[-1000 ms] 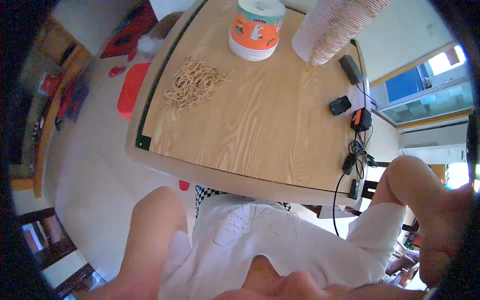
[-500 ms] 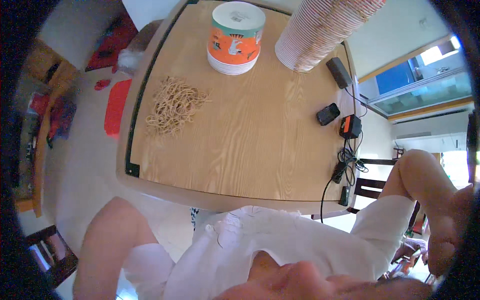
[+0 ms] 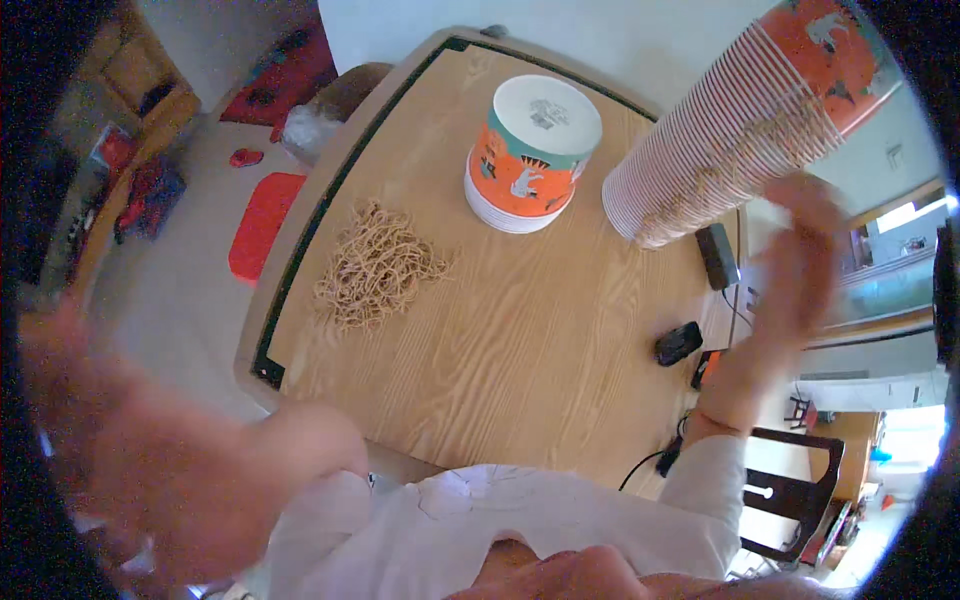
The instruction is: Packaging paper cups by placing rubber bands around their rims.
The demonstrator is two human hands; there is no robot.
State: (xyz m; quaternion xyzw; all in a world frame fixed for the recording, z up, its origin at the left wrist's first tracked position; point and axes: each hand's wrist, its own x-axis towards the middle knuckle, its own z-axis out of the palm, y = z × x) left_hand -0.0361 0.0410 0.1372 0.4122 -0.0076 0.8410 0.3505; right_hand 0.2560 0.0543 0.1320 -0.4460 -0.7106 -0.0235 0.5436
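Tall stack of paper tubs (image 3: 690, 140): stands at the right of the wooden table (image 3: 500, 370), nested in a ribbed column with a printed orange side at the top; slants in this wide view, true lean impossible to tell.
Tan strands (image 3: 750, 162): hang along the near side of the tall stack, from close under the orange part down toward the base.
Right hand (image 3: 808, 235): hovers just beside the tall stack's right flank, blurred; cannot tell touch from near miss, nor finger spread; shows no clear hold.
Step in hand: seems to be a reach toward the tall stack or its strands, short of any evident grip.
Next move: seems to call for a light, controlled touch, freeing any strand without tipping the column.
Short stack of tubs (image 3: 515, 182): stands upside down left of the tall stack, well apart, pale base uppermost.
String heap (image 3: 378, 268): lies loose and tangled on the table's left part, nearer than the short stack.
Right edge: holds a black adapter (image 3: 717, 257) near the tall stack's foot, then a black handheld device (image 3: 680, 343) closer in.
Left hand (image 3: 80, 390): hangs far left, off the table and heavily blurred; cannot tell whether wide, narrow or holding anything.
Floor side: shows a red stool (image 3: 263, 227) beyond the table's left edge.
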